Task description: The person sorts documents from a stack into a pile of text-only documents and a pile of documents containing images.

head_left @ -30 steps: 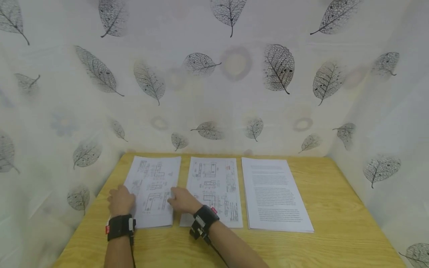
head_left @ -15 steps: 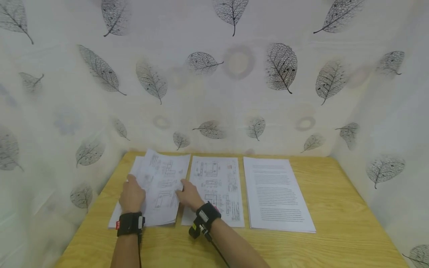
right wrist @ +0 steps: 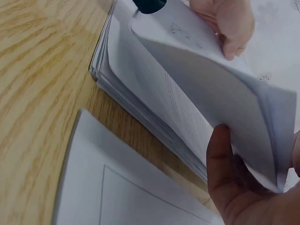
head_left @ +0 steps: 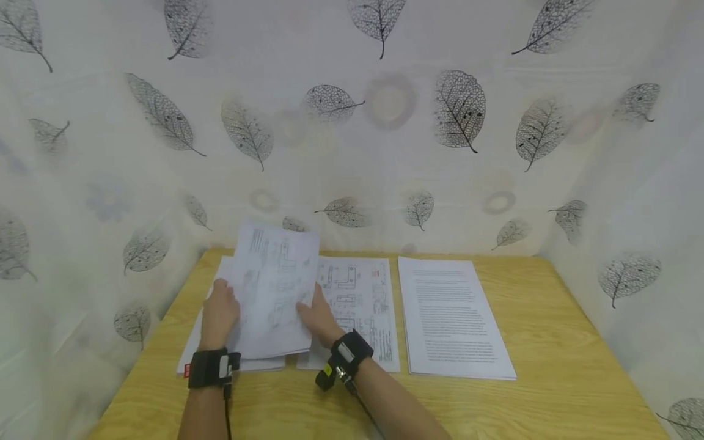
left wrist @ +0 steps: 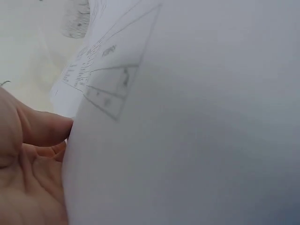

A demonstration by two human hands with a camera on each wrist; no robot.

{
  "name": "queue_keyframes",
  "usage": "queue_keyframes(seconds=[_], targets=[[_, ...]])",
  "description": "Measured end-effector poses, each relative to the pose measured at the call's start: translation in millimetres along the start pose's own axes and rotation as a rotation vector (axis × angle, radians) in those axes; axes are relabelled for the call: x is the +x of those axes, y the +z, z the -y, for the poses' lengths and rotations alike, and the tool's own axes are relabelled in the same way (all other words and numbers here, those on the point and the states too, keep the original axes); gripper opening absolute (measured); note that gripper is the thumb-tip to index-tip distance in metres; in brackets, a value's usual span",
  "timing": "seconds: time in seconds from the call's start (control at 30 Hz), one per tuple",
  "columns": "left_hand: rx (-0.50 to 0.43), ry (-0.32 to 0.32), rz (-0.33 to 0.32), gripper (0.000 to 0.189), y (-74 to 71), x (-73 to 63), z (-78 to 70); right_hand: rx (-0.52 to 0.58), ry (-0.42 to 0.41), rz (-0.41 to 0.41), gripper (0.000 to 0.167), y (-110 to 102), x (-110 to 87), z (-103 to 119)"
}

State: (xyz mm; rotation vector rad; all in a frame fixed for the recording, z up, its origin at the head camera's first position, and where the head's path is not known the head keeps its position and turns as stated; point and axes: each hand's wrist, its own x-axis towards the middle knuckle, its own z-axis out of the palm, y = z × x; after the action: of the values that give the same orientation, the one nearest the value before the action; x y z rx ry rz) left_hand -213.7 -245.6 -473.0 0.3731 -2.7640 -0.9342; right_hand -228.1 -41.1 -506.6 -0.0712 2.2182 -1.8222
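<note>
A thin set of sheets printed with technical drawings is raised off the left paper stack, upper end tilted up. My left hand grips its left edge; in the left wrist view the thumb of the left hand lies against the paper's edge. On the opposite edge, my right hand pinches the sheets. From the right wrist view, the right hand has the bent sheets between thumb and fingers. Lines of text show on the thick stack underneath.
Beside the lifted sheets, a middle stack of drawings lies on the wooden table, partly behind my right hand. A stack of text pages is to its right. A leaf-patterned curtain encloses the table's back and sides.
The top sheets have slid right, then risen off the left stack and tilted up. Both hands have moved right overall with them, the left hand now gripping the left edge.
</note>
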Motion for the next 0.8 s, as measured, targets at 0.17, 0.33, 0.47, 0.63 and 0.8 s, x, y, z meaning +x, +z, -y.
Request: queue_keyframes(seconds=[0.17, 0.33, 0.47, 0.63, 0.8], targets=[[-0.024, 0.041, 0.082, 0.029, 4.9, 1.7, -13.3, -0.019, 0.027, -0.072, 0.063, -15.7, -3.4, -1.4], [-0.127, 0.054, 0.182, 0.043, 18.6, 0.0, -19.4, -0.039, 0.06, -0.134, 0.067, -37.0, -10.6, -5.8], [-0.171, 0.081, 0.28, 0.054, 33.6, -4.7, -26.2, -0.083, 0.057, -0.145, 0.059, -55.4, -21.6, -13.2], [-0.209, 0.135, 0.355, 0.057, 51.1, -12.2, -40.4, -0.131, 0.034, -0.165, 0.059, -81.5, -36.3, -20.6], [-0.257, 0.173, 0.415, 0.061, 68.2, -21.7, -55.1, -0.216, -0.029, -0.155, 0.076, -108.2, -44.5, -27.3]])
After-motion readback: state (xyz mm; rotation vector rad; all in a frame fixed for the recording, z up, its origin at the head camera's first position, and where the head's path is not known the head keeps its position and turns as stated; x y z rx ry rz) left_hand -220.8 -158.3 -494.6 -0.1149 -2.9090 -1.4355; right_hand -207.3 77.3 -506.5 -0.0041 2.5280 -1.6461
